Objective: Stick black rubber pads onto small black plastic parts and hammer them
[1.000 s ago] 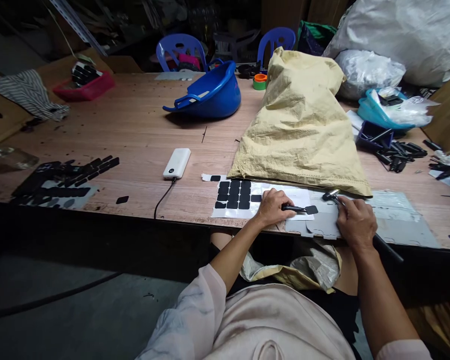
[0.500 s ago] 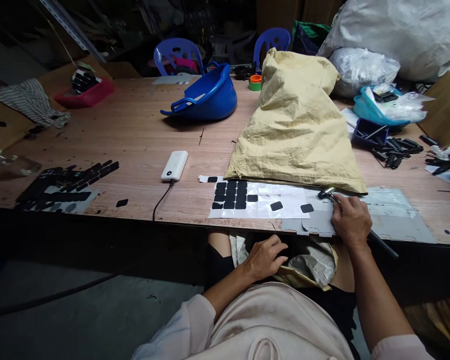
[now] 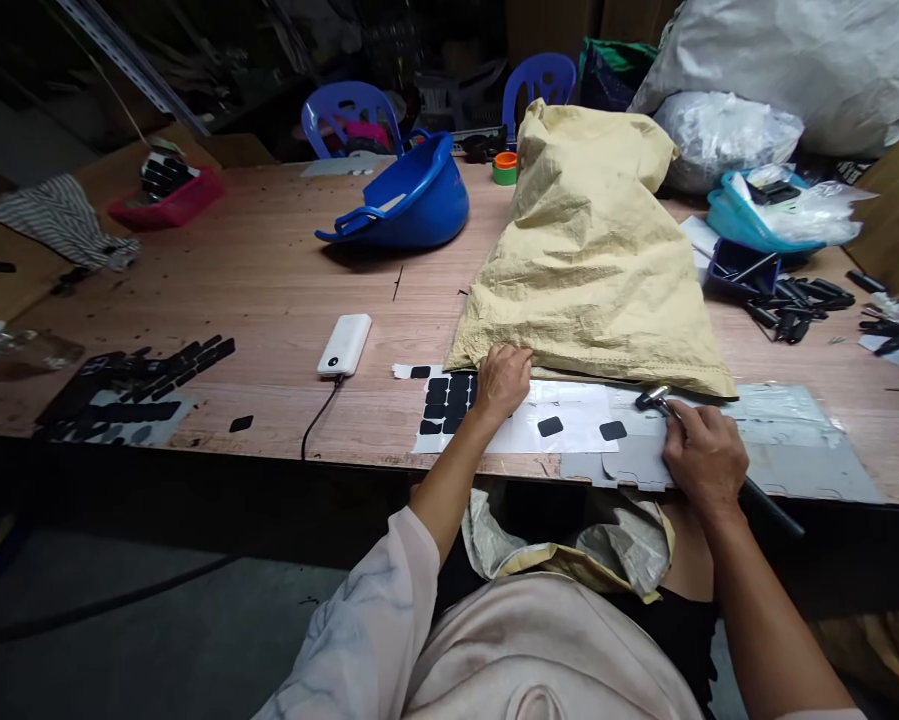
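My left hand [image 3: 504, 382] lies at the near edge of the yellow woven sack [image 3: 588, 260], fingers bent together at its hem. What they hold, if anything, is hidden. Beneath this hand and forearm is a white sheet [image 3: 584, 400] with rows of black rounded pads [image 3: 435, 398], partly covered. Two loose pads [image 3: 550, 427] lie farther right on the sheet. My right hand [image 3: 705, 455] is closed around a hammer [image 3: 771, 508] with a shiny metal head and black handle. Its head rests over the grey plate [image 3: 801, 465] by the sack's right corner.
A white power bank [image 3: 344, 345] with a cable lies left of the sheet. Farther back sits a tilted blue basin [image 3: 426, 200]. Black parts [image 3: 798, 305] and a turquoise basket [image 3: 764, 225] are at right. More black pads [image 3: 138, 410] lie left. An open sack [image 3: 599, 545] hangs at my lap.
My left hand has risen from my lap to the yellow sack's near edge, now covering part of the pad rows. The right hand keeps the hammer in nearly the same place.
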A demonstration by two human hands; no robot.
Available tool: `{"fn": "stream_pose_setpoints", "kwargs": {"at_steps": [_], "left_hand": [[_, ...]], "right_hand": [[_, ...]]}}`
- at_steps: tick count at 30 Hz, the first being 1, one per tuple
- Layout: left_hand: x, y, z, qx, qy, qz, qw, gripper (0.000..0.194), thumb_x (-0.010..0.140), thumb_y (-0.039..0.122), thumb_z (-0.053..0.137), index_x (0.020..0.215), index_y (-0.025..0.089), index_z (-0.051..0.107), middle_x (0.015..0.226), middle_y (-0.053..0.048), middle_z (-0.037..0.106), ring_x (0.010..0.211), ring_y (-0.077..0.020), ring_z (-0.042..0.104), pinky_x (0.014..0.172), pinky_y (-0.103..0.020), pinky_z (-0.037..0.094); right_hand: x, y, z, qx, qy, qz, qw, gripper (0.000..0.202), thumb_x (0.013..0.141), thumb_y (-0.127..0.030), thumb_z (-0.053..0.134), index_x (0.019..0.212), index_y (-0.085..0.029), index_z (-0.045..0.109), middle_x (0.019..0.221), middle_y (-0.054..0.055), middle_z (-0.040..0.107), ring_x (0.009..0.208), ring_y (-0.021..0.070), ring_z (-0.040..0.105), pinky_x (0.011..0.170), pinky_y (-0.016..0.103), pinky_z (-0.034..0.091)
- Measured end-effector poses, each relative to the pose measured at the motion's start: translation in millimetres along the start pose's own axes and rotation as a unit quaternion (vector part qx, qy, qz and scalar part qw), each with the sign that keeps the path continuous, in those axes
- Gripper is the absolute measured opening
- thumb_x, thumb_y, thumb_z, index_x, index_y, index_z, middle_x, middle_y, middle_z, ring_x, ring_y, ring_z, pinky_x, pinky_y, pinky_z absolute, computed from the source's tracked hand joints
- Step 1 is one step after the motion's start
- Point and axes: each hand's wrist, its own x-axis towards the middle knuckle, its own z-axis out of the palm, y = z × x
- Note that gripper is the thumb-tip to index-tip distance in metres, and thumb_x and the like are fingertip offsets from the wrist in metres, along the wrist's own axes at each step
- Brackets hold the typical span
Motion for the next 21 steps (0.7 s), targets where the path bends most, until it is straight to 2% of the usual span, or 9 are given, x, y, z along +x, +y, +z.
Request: {"fn": "stream_pose_setpoints", "kwargs": {"at_steps": [3,6,10,14,16,21], "left_hand": [[17,-3,-3.6,-0.033,0.025,0.019,0.999,0.048,0.103,0.013,0.045,0.148,0.021,0.061,0.138,-0.013,0.069,0.13,-0.0281,0.061,0.113,-0.045,0.05],[26,-6,-5.5,-0.093,0.065,0.054,0.992,0.057,0.1,0.009,0.045,0.155,0.024,0.052,0.153,-0.011,0.06,0.142,-0.0246,0.056,0.121,-0.043,0.047],[20,-8,0.8,-0.109,0.078,0.065,0.989,0.051,0.093,0.011,0.06,0.143,0.02,0.057,0.157,-0.013,0.056,0.15,-0.0261,0.05,0.127,-0.044,0.044],[20,-6,12.4,-0.058,0.065,0.053,0.995,0.026,0.088,0.01,0.068,0.111,0.022,0.068,0.173,-0.011,0.036,0.163,-0.0358,0.028,0.131,-0.059,0.035],[33,-3,14.8,-0.047,0.07,0.056,0.995,0.021,0.089,0.01,0.068,0.106,0.021,0.07,0.176,-0.009,0.029,0.165,-0.0392,0.02,0.132,-0.065,0.03],[78,1,4.1,-0.054,0.096,0.096,0.989,0.034,0.09,0.008,0.062,0.121,0.021,0.071,0.177,-0.007,0.025,0.166,-0.0375,0.015,0.133,-0.065,0.025]], "right_hand": [[-1,0,-2,-0.005,-0.001,0.002,1.0,0.032,0.098,-0.032,0.053,0.117,-0.023,0.077,0.093,0.009,0.067,0.085,0.0231,0.049,0.075,0.036,0.036],[-2,-1,-4,-0.013,-0.004,-0.004,1.0,0.032,0.1,-0.032,0.052,0.117,-0.023,0.077,0.092,0.009,0.067,0.084,0.0232,0.051,0.075,0.036,0.037],[-4,0,-6,-0.01,-0.008,-0.004,1.0,0.032,0.1,-0.032,0.053,0.118,-0.022,0.077,0.092,0.009,0.069,0.085,0.0234,0.053,0.076,0.036,0.04],[-6,0,-8,-0.005,-0.015,0.008,1.0,0.032,0.097,-0.031,0.056,0.119,-0.023,0.077,0.093,0.009,0.069,0.086,0.024,0.055,0.078,0.037,0.043],[-7,0,-9,-0.008,-0.017,0.013,1.0,0.031,0.097,-0.031,0.056,0.119,-0.023,0.077,0.093,0.009,0.069,0.087,0.024,0.056,0.079,0.037,0.044],[-9,-2,-12,-0.017,-0.014,0.018,1.0,0.03,0.098,-0.032,0.057,0.116,-0.022,0.078,0.095,0.009,0.071,0.087,0.0234,0.058,0.079,0.036,0.046]]}}
